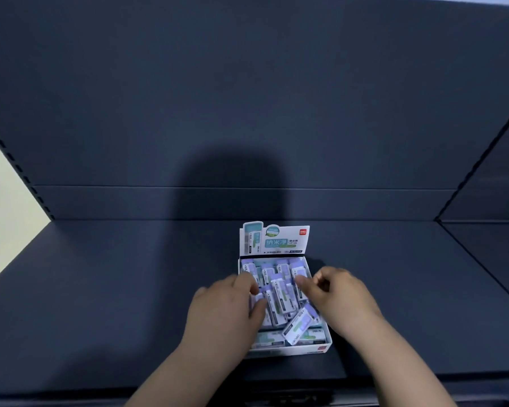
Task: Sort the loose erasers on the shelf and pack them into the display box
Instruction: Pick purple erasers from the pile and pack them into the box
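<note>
A white display box (306,350) with an upright printed header card (274,240) sits on the dark shelf near its front edge. Inside lie several erasers (278,292) in white, purple and green sleeves, some in rows, some askew. One eraser (301,324) lies tilted at the box's right front. My left hand (227,309) rests over the box's left side, fingers and thumb curled around erasers there. My right hand (340,292) hovers over the right side, fingertips pinched near an eraser; whether it holds one is unclear.
The dark blue shelf (115,304) stretches wide to both sides of the box, with a back panel (247,113) behind. A side panel angles in at the right. A pale wall shows at the far left.
</note>
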`<action>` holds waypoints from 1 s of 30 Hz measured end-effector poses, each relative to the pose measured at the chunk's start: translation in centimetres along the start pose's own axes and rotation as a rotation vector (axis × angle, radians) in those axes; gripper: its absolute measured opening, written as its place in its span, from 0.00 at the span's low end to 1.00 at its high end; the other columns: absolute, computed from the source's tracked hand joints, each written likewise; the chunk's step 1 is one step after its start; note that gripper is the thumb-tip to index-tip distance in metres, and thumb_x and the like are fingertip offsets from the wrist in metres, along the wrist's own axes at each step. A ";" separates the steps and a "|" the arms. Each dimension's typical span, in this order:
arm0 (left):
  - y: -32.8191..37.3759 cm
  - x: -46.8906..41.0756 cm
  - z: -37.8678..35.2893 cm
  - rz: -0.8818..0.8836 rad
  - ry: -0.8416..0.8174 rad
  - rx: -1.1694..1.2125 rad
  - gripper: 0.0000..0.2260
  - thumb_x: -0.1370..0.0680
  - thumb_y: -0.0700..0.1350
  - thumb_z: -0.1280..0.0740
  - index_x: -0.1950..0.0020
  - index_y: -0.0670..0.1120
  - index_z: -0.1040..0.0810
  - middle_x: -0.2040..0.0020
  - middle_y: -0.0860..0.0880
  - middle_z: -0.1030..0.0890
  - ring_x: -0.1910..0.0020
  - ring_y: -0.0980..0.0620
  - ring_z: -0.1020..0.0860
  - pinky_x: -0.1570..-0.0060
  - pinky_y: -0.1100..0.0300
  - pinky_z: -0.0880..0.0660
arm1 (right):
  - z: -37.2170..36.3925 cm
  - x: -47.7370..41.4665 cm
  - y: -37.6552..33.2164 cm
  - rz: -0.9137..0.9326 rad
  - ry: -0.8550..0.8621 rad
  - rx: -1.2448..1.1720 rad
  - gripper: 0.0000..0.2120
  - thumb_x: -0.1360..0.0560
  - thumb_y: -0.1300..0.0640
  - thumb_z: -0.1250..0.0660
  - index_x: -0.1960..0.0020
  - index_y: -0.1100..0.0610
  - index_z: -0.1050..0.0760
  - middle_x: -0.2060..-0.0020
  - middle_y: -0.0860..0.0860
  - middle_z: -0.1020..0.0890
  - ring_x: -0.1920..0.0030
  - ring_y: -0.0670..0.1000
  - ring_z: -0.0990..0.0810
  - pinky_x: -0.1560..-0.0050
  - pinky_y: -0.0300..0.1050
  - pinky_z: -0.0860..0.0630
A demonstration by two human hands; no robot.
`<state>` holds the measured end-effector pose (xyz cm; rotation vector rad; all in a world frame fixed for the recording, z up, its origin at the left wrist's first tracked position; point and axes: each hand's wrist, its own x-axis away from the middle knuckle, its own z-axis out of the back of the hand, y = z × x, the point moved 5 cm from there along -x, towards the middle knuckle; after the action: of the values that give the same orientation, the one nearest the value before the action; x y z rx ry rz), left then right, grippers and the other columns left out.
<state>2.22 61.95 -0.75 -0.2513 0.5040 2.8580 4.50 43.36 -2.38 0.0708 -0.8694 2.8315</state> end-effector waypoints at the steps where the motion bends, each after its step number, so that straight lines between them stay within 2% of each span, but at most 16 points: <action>1: -0.1 -0.4 0.0 -0.054 0.013 -0.061 0.07 0.23 0.54 0.37 0.47 0.55 0.27 0.53 0.56 0.25 0.54 0.53 0.25 0.55 0.58 0.32 | 0.0 0.1 0.0 0.009 0.004 -0.008 0.19 0.28 0.36 0.38 0.66 0.51 0.30 0.61 0.49 0.23 0.61 0.49 0.24 0.64 0.42 0.32; 3: -0.1 -1.2 -0.4 -0.129 -0.015 -0.136 0.14 0.35 0.47 0.25 0.50 0.54 0.19 0.59 0.53 0.25 0.61 0.50 0.24 0.65 0.57 0.33 | 0.1 0.4 0.1 0.021 0.017 -0.020 0.19 0.27 0.37 0.37 0.66 0.50 0.30 0.60 0.48 0.23 0.59 0.49 0.24 0.61 0.42 0.31; 4: 0.1 -1.5 -0.7 -0.168 -0.065 -0.206 0.19 0.39 0.44 0.24 0.49 0.54 0.18 0.59 0.51 0.26 0.62 0.49 0.25 0.66 0.57 0.35 | 0.1 0.5 0.0 0.026 0.023 -0.026 0.18 0.27 0.37 0.37 0.66 0.50 0.30 0.60 0.48 0.24 0.59 0.49 0.24 0.61 0.42 0.31; 6: 0.0 -2.1 -0.8 -0.164 -0.137 -0.253 0.24 0.36 0.44 0.26 0.40 0.57 0.22 0.54 0.49 0.27 0.56 0.47 0.26 0.59 0.55 0.35 | 0.1 0.7 0.0 0.035 0.033 -0.043 0.18 0.27 0.38 0.37 0.66 0.50 0.31 0.61 0.48 0.24 0.59 0.48 0.25 0.61 0.43 0.31; 7: -0.1 -2.4 -0.7 -0.172 -0.129 -0.287 0.25 0.36 0.45 0.26 0.41 0.59 0.22 0.54 0.49 0.27 0.57 0.46 0.26 0.59 0.54 0.34 | 0.0 0.9 0.0 0.041 0.037 -0.050 0.18 0.27 0.38 0.37 0.67 0.50 0.32 0.61 0.47 0.25 0.59 0.48 0.25 0.61 0.43 0.31; 9: -0.5 -2.5 -0.4 -0.166 -0.117 -0.298 0.23 0.44 0.47 0.21 0.51 0.59 0.17 0.62 0.50 0.27 0.66 0.48 0.25 0.66 0.56 0.34 | -0.3 1.1 0.0 0.051 0.042 -0.062 0.18 0.27 0.39 0.37 0.67 0.50 0.33 0.62 0.47 0.26 0.59 0.49 0.26 0.61 0.43 0.32; 10: -0.5 -2.4 -0.1 -0.164 -0.139 -0.306 0.21 0.43 0.48 0.21 0.51 0.59 0.17 0.62 0.50 0.27 0.65 0.48 0.25 0.66 0.56 0.35 | -0.4 1.1 0.1 0.055 0.045 -0.068 0.18 0.26 0.39 0.37 0.67 0.50 0.34 0.62 0.47 0.26 0.59 0.49 0.27 0.61 0.43 0.32; 11: -0.5 -2.2 0.0 -0.167 -0.157 -0.311 0.20 0.36 0.49 0.24 0.45 0.60 0.20 0.57 0.50 0.27 0.59 0.48 0.25 0.61 0.55 0.35 | -0.4 1.2 0.1 0.058 0.050 -0.073 0.18 0.26 0.39 0.37 0.67 0.50 0.34 0.63 0.47 0.26 0.59 0.49 0.27 0.61 0.43 0.32; 13: -0.7 -2.1 -0.1 -0.127 -0.120 -0.314 0.20 0.22 0.49 0.39 0.31 0.61 0.33 0.45 0.50 0.30 0.45 0.48 0.30 0.50 0.54 0.37 | -0.5 1.3 0.1 0.062 0.059 -0.083 0.18 0.26 0.40 0.37 0.67 0.51 0.34 0.63 0.47 0.27 0.59 0.49 0.27 0.60 0.43 0.32; 14: -0.8 -2.0 -0.2 -0.107 -0.134 -0.346 0.20 0.21 0.48 0.43 0.29 0.60 0.36 0.42 0.51 0.32 0.43 0.49 0.32 0.49 0.55 0.38 | -0.5 1.3 0.0 0.061 0.060 -0.087 0.18 0.26 0.40 0.37 0.67 0.51 0.34 0.63 0.47 0.27 0.60 0.49 0.27 0.60 0.43 0.32; 17: -0.3 -2.6 -0.1 -0.130 -0.074 -0.300 0.22 0.24 0.43 0.39 0.31 0.58 0.31 0.45 0.50 0.30 0.45 0.49 0.30 0.54 0.56 0.40 | -0.5 1.5 0.0 0.057 0.060 -0.095 0.18 0.26 0.40 0.37 0.67 0.51 0.35 0.64 0.47 0.27 0.60 0.49 0.28 0.62 0.43 0.33; 19: 0.3 -3.3 -0.2 -0.181 -0.073 -0.278 0.25 0.25 0.41 0.39 0.30 0.59 0.33 0.46 0.50 0.30 0.46 0.48 0.30 0.54 0.57 0.42 | -0.6 1.4 0.1 0.055 0.064 -0.101 0.18 0.26 0.40 0.37 0.67 0.51 0.35 0.64 0.47 0.27 0.61 0.49 0.28 0.62 0.43 0.33; 23: 0.7 -4.6 -0.4 -0.214 -0.174 -0.353 0.26 0.22 0.42 0.43 0.27 0.63 0.41 0.44 0.50 0.34 0.42 0.49 0.34 0.51 0.56 0.42 | -0.8 1.4 0.2 0.043 0.063 -0.109 0.19 0.25 0.40 0.38 0.67 0.51 0.35 0.66 0.47 0.28 0.63 0.48 0.28 0.64 0.43 0.34; 26: 0.2 -5.0 -0.2 -0.219 -0.188 -0.431 0.25 0.22 0.46 0.40 0.27 0.62 0.40 0.41 0.50 0.33 0.41 0.48 0.34 0.44 0.54 0.40 | -1.0 1.3 0.2 0.043 0.058 -0.113 0.19 0.25 0.40 0.38 0.66 0.51 0.35 0.66 0.47 0.28 0.65 0.47 0.29 0.66 0.44 0.34; 30: 0.4 -4.8 0.0 -0.230 -0.179 -0.439 0.25 0.23 0.45 0.41 0.26 0.59 0.40 0.39 0.50 0.33 0.40 0.49 0.33 0.46 0.56 0.40 | -1.1 1.3 0.2 0.039 0.060 -0.126 0.18 0.25 0.41 0.38 0.66 0.51 0.35 0.66 0.47 0.28 0.65 0.48 0.29 0.65 0.43 0.34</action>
<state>6.74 60.64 0.35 -0.1133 -0.1816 2.6945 3.18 44.02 -3.31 -0.0479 -1.0446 2.7904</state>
